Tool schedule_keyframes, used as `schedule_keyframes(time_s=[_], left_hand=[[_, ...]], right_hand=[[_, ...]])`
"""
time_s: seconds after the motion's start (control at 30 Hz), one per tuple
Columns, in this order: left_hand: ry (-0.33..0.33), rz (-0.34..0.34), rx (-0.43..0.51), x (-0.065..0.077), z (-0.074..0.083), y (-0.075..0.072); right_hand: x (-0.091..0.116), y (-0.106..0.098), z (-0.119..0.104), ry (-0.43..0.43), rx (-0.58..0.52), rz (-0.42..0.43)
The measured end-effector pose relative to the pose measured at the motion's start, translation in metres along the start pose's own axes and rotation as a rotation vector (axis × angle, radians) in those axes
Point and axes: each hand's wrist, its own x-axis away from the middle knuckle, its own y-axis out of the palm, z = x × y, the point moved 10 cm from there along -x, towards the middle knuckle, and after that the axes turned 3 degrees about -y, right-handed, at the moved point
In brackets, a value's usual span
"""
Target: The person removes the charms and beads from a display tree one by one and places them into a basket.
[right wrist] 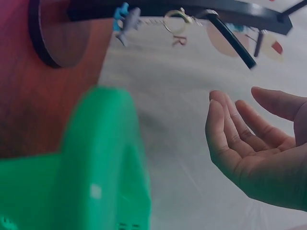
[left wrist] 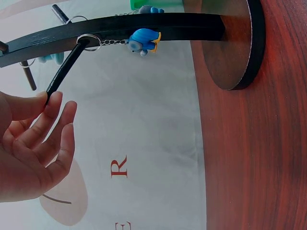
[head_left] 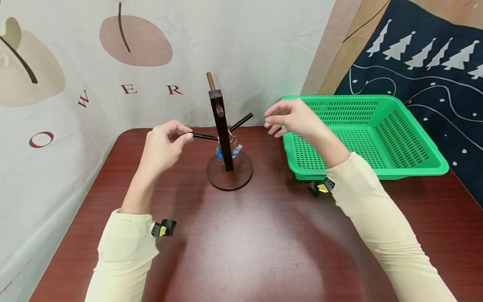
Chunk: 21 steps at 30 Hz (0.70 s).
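A dark wooden stand (head_left: 222, 134) with a round base and pegs stands on the table. My left hand (head_left: 162, 144) pinches the outer tip of its left black peg (head_left: 205, 136) between thumb and fingers. Close to the post, a metal ring (left wrist: 89, 43) circles that peg, and a blue figure keychain (left wrist: 143, 40) hangs from it. Across the post, the right black peg (head_left: 241, 121) carries a ring with a grey-and-blue figure keychain (right wrist: 128, 24). My right hand (head_left: 292, 119) holds nothing, its fingers loosely bent, between this peg and the green basket (head_left: 415, 171).
The basket, with slotted walls, takes up the right back of the reddish-brown table (head_left: 234, 247). A printed white cloth (head_left: 234, 42) hangs behind. At the right hangs a dark cloth with white trees (head_left: 430, 79). More pegs stick out near the stand's top.
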Motion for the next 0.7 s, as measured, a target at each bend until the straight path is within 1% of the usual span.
schedule_keyframes(time_s=[0.1,0.3,0.57,0.7], left_hand=[[-0.001,0.0,-0.001,0.0,0.0,0.0],[0.001,0.002,-0.001,0.0,0.0,0.0],[-0.003,0.003,0.003,0.0,0.0,0.0],[-0.003,0.001,0.004,0.0,0.0,0.0]], right_hand=[[-0.001,0.012,0.002,-0.003,-0.006,-0.03],[-0.002,0.034,0.009,-0.004,-0.058,-0.084],[-0.004,0.058,0.012,-0.036,-0.045,-0.145],[-0.007,0.069,0.017,-0.034,-0.047,-0.175]])
